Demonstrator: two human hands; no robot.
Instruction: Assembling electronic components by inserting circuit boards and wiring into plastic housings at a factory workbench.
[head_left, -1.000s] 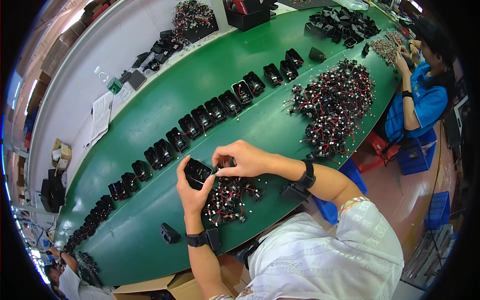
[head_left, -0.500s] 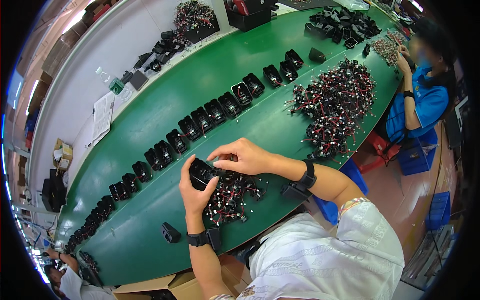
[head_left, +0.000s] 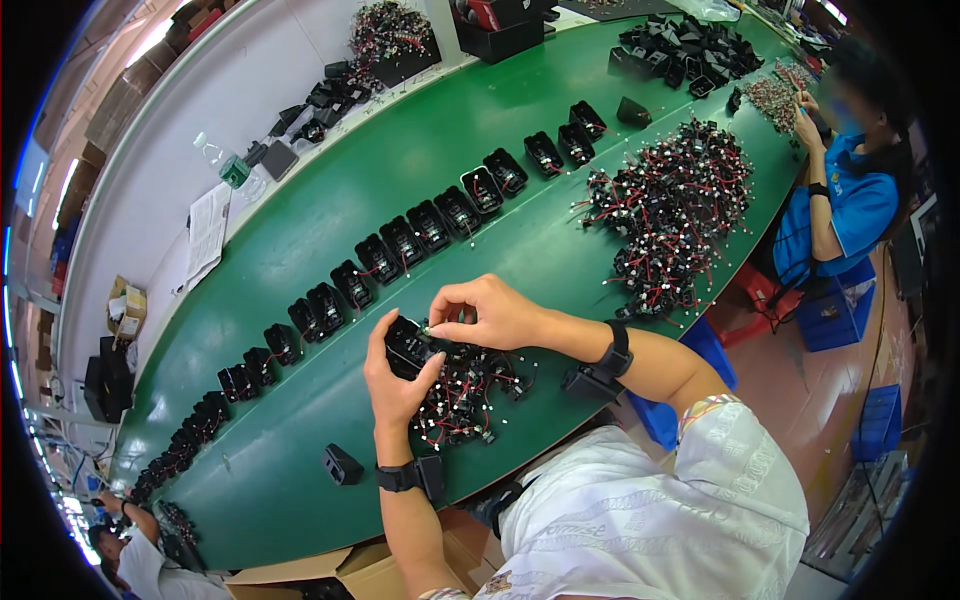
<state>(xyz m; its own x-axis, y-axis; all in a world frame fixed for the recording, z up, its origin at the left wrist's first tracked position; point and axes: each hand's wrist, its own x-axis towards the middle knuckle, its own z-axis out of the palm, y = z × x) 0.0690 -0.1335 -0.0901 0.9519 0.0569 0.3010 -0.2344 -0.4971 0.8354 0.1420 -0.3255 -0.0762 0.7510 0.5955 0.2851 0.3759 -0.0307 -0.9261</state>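
Observation:
My left hand (head_left: 401, 378) grips a black plastic housing (head_left: 408, 343), thumb on the near side and fingers round the far side, its open face turned up. At the housing's right edge my right hand (head_left: 484, 312) is closed in a pinch; a small bit of something pale shows at its fingertips, too small to name. Just below and right of the housing lies a small pile of black parts with red wires and white connectors (head_left: 465, 395). A single black housing (head_left: 342, 465) rests on the green table to the left of my left wrist.
A long row of black housings (head_left: 402, 240) runs diagonally along the green table (head_left: 300, 235). A bigger heap of wired parts (head_left: 670, 210) lies to the right. Empty-looking black shells (head_left: 690, 50) are piled far right, near a person in blue (head_left: 838, 210). A bottle (head_left: 228, 165) stands on the back ledge.
My right hand has shifted slightly right, its fingers now more closely pinched at the housing's edge. The left hand keeps its hold on the housing, which has tilted a little.

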